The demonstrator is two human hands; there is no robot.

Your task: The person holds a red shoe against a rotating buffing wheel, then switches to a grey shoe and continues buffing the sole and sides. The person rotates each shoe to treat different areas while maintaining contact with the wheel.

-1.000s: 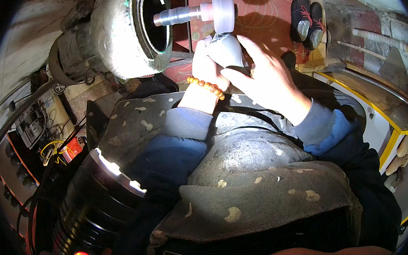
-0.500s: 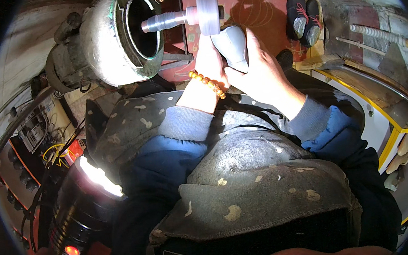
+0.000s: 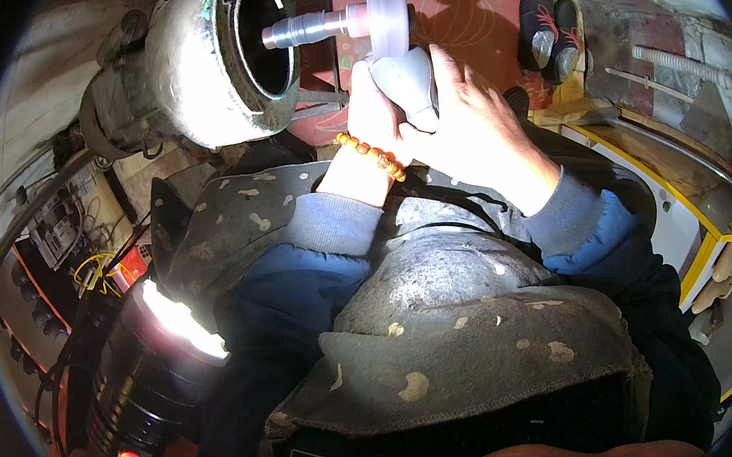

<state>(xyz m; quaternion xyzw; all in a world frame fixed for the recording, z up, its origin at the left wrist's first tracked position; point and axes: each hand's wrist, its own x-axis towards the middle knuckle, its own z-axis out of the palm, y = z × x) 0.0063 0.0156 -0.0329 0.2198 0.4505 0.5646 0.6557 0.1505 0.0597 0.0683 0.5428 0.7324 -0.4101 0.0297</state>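
Note:
A smooth, pale grey-white piece [image 3: 406, 88], rounded at the top and narrowing below, is held between my two hands; its exact kind is unclear. My left hand [image 3: 371, 122] closes on its left side, with an amber bead bracelet at the wrist. Wrapped round the right side is my right hand [image 3: 486, 131], whose hidden fingertips lie behind the piece. The upper edge of the piece meets the underside of a whitish wheel [image 3: 387, 19], whose surface looks blurred. That wheel sits on a stepped metal spindle [image 3: 307, 30] reaching out of a round machine housing [image 3: 187, 74].
A lit black flashlight [image 3: 147, 361] stands at the lower left, near cables and an electrical unit [image 3: 54, 223]. A dark spotted apron [image 3: 480, 340] covers my lap. Dark shoes [image 3: 546, 32] with red laces lie at the upper right, above a yellow-edged cabinet [image 3: 655, 194].
The piece has turned and shifted slightly left relative to the wheel. My right hand has come further over its right side. The machine appears slightly shifted to the right in view.

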